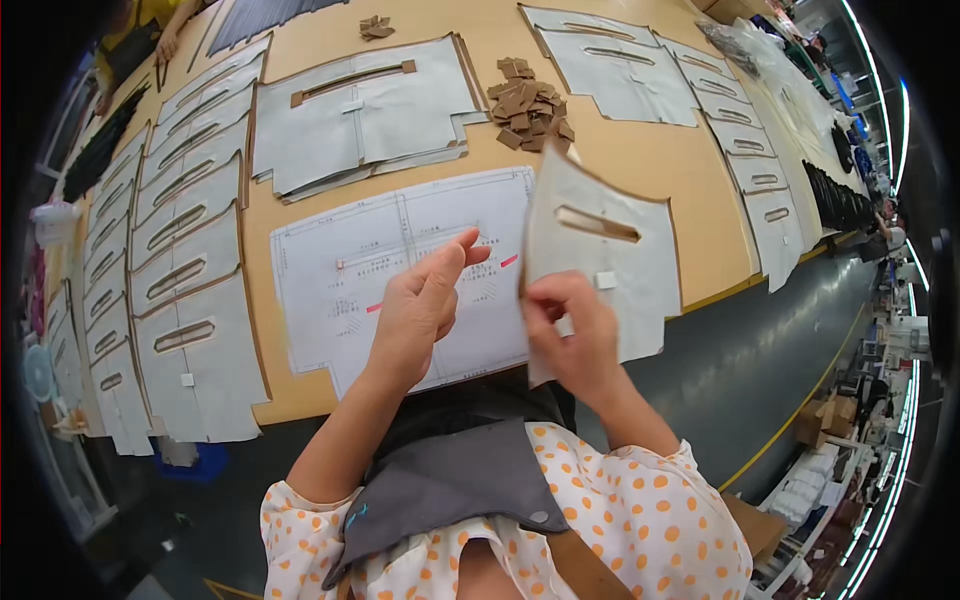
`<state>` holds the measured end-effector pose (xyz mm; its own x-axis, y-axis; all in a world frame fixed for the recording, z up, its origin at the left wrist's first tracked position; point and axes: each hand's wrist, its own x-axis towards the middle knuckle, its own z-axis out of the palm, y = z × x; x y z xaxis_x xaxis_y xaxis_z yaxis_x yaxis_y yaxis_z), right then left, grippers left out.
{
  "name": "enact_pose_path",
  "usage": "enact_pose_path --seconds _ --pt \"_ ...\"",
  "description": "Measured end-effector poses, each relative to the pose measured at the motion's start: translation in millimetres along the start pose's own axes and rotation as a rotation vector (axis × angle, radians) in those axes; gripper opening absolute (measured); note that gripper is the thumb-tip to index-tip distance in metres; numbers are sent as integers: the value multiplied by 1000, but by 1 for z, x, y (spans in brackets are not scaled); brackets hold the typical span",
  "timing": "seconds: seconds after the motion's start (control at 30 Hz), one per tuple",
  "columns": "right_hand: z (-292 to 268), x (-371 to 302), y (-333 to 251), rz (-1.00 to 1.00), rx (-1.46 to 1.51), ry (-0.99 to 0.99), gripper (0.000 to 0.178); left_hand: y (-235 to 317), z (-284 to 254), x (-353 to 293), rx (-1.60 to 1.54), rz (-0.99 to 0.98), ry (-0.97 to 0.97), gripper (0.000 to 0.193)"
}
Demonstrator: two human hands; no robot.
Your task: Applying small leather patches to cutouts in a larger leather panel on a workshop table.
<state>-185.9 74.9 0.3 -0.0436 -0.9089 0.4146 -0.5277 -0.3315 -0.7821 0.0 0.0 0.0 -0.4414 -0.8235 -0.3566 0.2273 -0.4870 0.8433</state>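
My right hand (575,330) pinches the left edge of a pale fabric panel (610,275) with brown edging and a slot-shaped opening. The panel is raised and tilted at the table's front edge, with a small white tag on it. My left hand (425,305) hovers over a white paper pattern sheet (310,310) printed with lines and small pink marks. Its fingers are partly stretched toward the right, with nothing visible in them. Beyond the sheet lies a larger stack of pale panels (400,130) with a long brown-edged slot.
Small brown pieces (525,105) lie heaped at the table's middle, a smaller pile (376,28) farther back. Overlapping panels run in rows at left (190,290) and right (735,130). Another person's hand (168,45) shows at the far left. A shelf (815,490) stands across the aisle.
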Motion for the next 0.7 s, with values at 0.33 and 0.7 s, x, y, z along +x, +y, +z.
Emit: enact_pose_path --seconds 0.33,0.7 --pt "-103 -27 78 440 -809 402 40 -25 7 1 257 161 89 31" --pt "-153 -60 94 806 -65 265 14 -5 -1 -17 336 162 94 25"
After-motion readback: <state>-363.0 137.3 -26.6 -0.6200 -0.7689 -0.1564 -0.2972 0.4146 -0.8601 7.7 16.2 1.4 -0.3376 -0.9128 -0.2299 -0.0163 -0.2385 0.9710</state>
